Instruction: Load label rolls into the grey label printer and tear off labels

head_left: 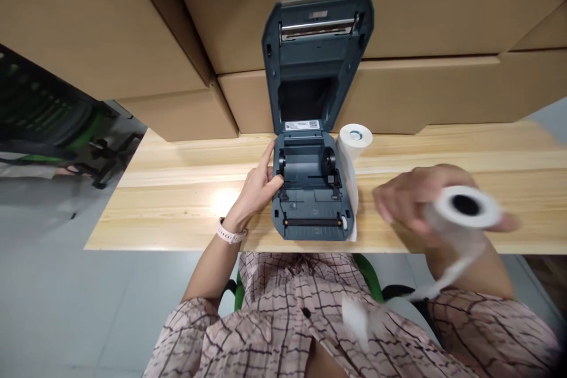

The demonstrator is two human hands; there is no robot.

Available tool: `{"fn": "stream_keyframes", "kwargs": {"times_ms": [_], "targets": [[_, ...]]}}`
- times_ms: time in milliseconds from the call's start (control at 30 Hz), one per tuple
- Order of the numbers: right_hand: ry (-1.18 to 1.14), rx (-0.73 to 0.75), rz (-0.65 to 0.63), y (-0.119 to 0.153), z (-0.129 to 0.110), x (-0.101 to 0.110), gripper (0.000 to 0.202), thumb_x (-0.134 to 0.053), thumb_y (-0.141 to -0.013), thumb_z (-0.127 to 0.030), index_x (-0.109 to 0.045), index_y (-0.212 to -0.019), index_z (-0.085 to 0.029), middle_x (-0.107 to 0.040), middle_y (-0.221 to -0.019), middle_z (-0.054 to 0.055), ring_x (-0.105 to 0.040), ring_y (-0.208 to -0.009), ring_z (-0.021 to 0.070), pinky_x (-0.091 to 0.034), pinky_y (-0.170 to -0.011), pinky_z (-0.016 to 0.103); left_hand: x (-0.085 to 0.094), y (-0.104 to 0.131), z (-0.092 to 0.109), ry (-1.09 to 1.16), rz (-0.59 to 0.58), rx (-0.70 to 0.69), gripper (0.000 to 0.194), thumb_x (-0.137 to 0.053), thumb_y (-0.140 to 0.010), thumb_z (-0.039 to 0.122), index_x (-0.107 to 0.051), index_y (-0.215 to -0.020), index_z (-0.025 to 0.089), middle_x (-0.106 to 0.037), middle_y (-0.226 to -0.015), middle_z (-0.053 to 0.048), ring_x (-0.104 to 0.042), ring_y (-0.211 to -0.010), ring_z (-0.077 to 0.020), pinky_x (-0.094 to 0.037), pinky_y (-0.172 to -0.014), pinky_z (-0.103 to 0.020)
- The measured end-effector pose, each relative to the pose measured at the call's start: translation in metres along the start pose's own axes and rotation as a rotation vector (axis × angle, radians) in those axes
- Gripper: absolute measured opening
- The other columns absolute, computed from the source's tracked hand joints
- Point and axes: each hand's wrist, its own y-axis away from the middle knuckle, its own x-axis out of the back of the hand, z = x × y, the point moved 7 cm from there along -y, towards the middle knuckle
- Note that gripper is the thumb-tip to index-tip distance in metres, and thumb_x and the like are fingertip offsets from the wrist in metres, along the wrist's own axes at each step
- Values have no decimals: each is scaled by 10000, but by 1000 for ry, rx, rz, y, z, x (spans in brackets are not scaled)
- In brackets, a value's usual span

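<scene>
A dark grey label printer [310, 189] stands on the wooden table with its lid [316, 65] raised upright behind it. The roll bay inside holds no roll; two black roll holders face each other there. My left hand [261, 186] grips the printer's left side wall, thumb over the rim. To the right of the printer, above the table, my right hand [411, 195] holds a white label roll [476, 208] with a dark core. Both are blurred by motion. A loose strip [447, 280] trails from that roll towards my lap.
Another white paper roll [355, 136] stands close against the printer's right side, its strip running along it. Large cardboard boxes [443, 91] line the back of the wooden table [177, 195]. Black and green chair parts show at the far left.
</scene>
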Motion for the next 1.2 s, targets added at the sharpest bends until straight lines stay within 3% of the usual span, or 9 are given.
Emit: {"fn": "stream_keyframes", "kwargs": {"times_ms": [100,267,367,500,600,700,800,933,1200], "targets": [[157,10,-60,-37,-31,-31,654,-510,-1022,-739,-669,-1498,-319,-792,-1017,76,-724,-856,236,-572,-863,403,-1,1,0,2,12,5,909,-581,-927,233,-214,-1758,198,-521,-683,50,-462,-643,-152,-362,-632,-286],[633,17,-71,-78,-24,-61,559,-445,-1116,-532,-657,-1520,-208,-771,-1029,138,-671,-970,303,-535,-918,455,-2,0,2,-1,8,-4,923,-571,-914,241,-203,-1759,186,-520,-676,62,-435,-621,-142,-357,-636,-286],[630,45,-88,-76,-17,-69,574,-468,-1117,-518,-572,-1592,-212,-778,-1158,139,-670,-1045,309,-557,-934,477,-2,-1,3,-26,3,-4,937,-567,-894,242,-209,-1755,157,-496,-658,73,-429,-617,-145,-353,-640,-293],[683,84,57,-65,-31,-67,559,-566,-1089,-430,-534,-1611,-232,-618,-1577,159,-607,-1332,364,-551,-1083,596,-1,-1,4,-36,0,-8,933,-554,-889,257,-218,-1752,145,-486,-655,74,-431,-616,-150,-355,-645,-302],[739,159,87,-47,-48,-82,385,-520,-1101,-258,-668,-1453,-206,-702,-1480,140,-666,-1309,334,-611,-1059,552,-1,0,5,-45,-2,-9,933,-554,-884,262,-227,-1750,148,-495,-655,73,-431,-613,-152,-352,-646,-308],[744,202,55,-25,-62,-106,405,-465,-1091,-129,-666,-1440,-167,-725,-1462,149,-683,-1369,309,-647,-1075,519,-1,0,6,-49,2,-21,918,-555,-886,255,-248,-1745,152,-477,-643,80,-426,-607,-153,-347,-646,-311],[759,158,115,-8,-73,-120,486,-548,-1084,-195,-561,-1567,-144,-653,-1547,197,-627,-1466,346,-627,-1141,574,-1,0,5,-44,14,-12,896,-574,-908,276,-265,-1741,159,-488,-655,70,-436,-610,-155,-346,-646,-313],[793,130,183,-2,-83,-131,692,-636,-1064,-333,-395,-1687,-149,-653,-1531,225,-653,-1433,378,-654,-1108,590,-2,-2,3,-34,26,5,916,-653,-925,339,-273,-1738,155,-478,-633,68,-452,-615,-167,-341,-647,-319],[723,77,213,0,-80,-134,752,-645,-1053,-296,-329,-1728,-196,-624,-1572,193,-617,-1473,376,-613,-1162,617,-1,-2,3,-24,34,19,944,-736,-947,491,-304,-1730,187,-479,-626,54,-448,-619,-172,-318,-650,-322]]}}
